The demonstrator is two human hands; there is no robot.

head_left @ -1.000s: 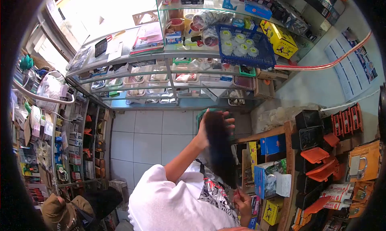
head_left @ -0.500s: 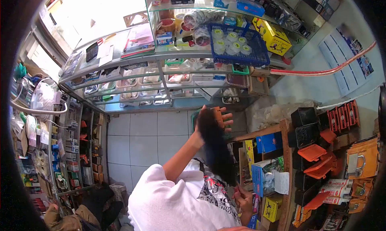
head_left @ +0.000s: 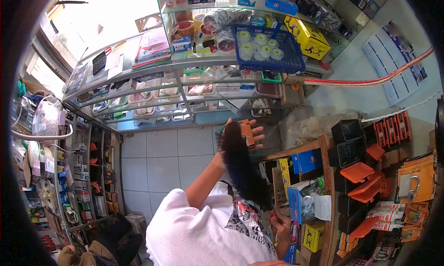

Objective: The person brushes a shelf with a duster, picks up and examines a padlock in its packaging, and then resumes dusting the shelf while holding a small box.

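Observation:
My left hand point(head_left: 256, 137) is held out over the floor, palm up with fingers spread, and an orange box point(head_left: 247, 132) rests on it. A long black, fuzzy shape point(head_left: 243, 164) covers part of that palm and wrist and runs down toward my other hand. Low in the view, near the shelf, my right hand point(head_left: 280, 225) has its fingers drawn together around something small and reddish that I cannot make out. The white shirt point(head_left: 199, 229) with a dark print lies between the two arms.
A glass display counter point(head_left: 203, 62) crosses the top, bearing a blue basket point(head_left: 296, 62) of round tubs. Wooden shelving point(head_left: 327, 173) with boxes and black and orange bins stands right. Stocked shelves point(head_left: 83, 173) line the left. A brown and dark garment point(head_left: 99, 252) shows bottom left.
The whole view has shifted slightly. My left hand and the orange box appear a little farther left, and more of the box shows. My right hand stays nearly in place.

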